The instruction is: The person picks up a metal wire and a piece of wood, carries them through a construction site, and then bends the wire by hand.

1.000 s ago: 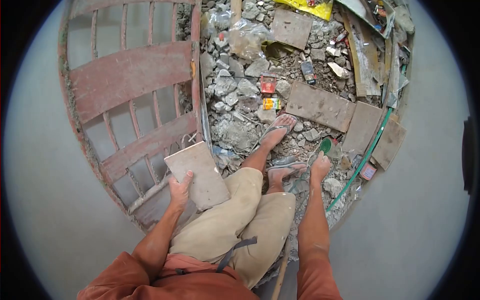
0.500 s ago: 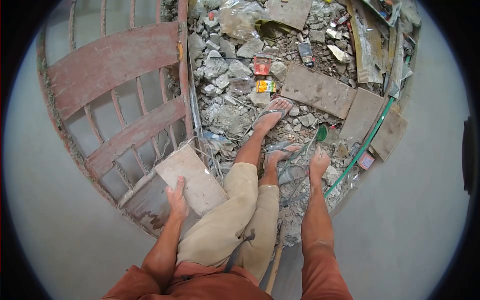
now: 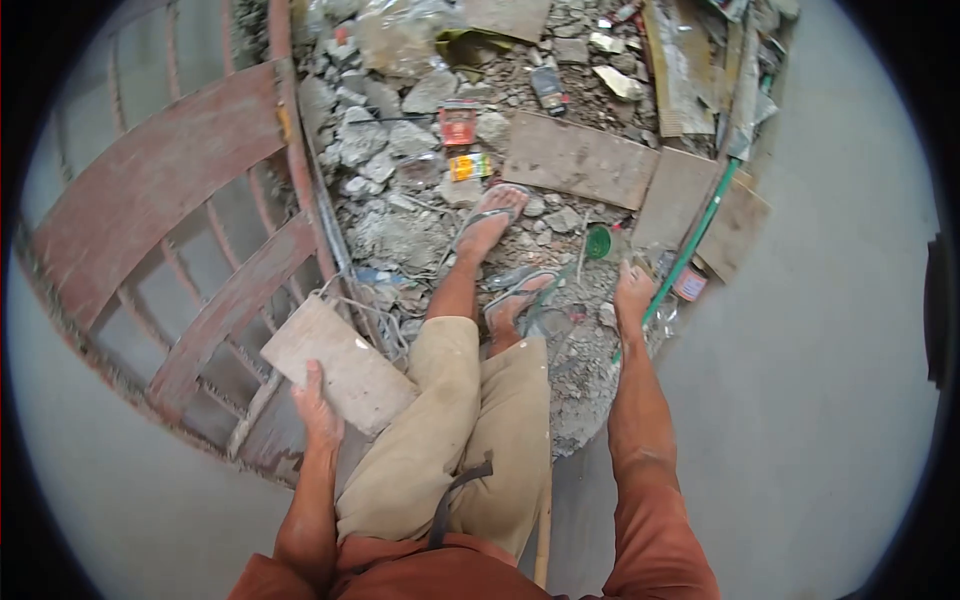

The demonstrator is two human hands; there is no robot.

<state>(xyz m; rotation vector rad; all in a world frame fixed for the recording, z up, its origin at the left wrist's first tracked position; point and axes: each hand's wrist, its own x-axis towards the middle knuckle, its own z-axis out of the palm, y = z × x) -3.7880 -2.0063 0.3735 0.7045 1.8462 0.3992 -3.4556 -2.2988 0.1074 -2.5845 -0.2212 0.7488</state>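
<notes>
Clamping 1 rectangular tile (image 3: 340,362), the fingers of my left hand (image 3: 320,412) hold its near edge, long axis slanting toward my thigh (image 3: 418,430); my right hand's (image 3: 632,292) grip, near the green strip (image 3: 700,229), I cannot tell.

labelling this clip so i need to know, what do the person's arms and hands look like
The left hand and right hand are bare, with no gloves or wristwatch visible. Plain rust-orange sleeves reach about to the elbows.

Head view looks steeply down over the lap
</notes>
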